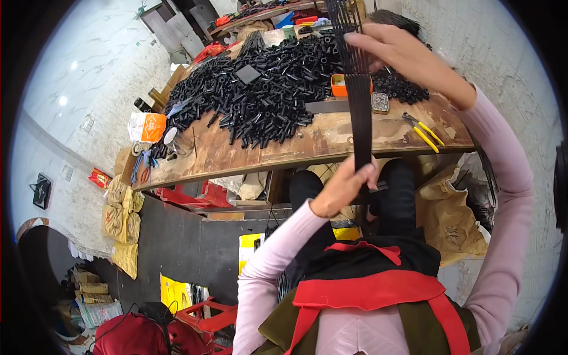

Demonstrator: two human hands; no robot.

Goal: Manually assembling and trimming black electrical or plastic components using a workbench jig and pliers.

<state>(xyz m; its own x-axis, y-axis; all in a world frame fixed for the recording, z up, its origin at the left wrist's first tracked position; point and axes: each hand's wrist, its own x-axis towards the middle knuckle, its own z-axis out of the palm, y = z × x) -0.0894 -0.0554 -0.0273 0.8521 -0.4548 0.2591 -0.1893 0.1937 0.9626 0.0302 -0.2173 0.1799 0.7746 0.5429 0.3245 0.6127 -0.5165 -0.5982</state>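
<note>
My left hand (348, 186) is closed around the lower end of a bundle of thin black rods (359, 106), just in front of the workbench edge. The bundle stands nearly upright in view, packed tight at the bottom and spread into separate strands toward the top. High on the bundle, my right hand (393, 47) has its thumb against the strands and its other fingers curled behind, partly hidden. Beyond the rods, a big heap of short black tubes (269, 89) covers much of the wooden workbench (331, 133).
Yellow-handled pliers (426, 133), a small box of metal bits (380, 103) and an orange container (339, 85) lie on the bench. A grey square (248, 74) rests on the heap. An open brown sack (452, 219) stands at lower right, a red stool (207, 322) at lower left.
</note>
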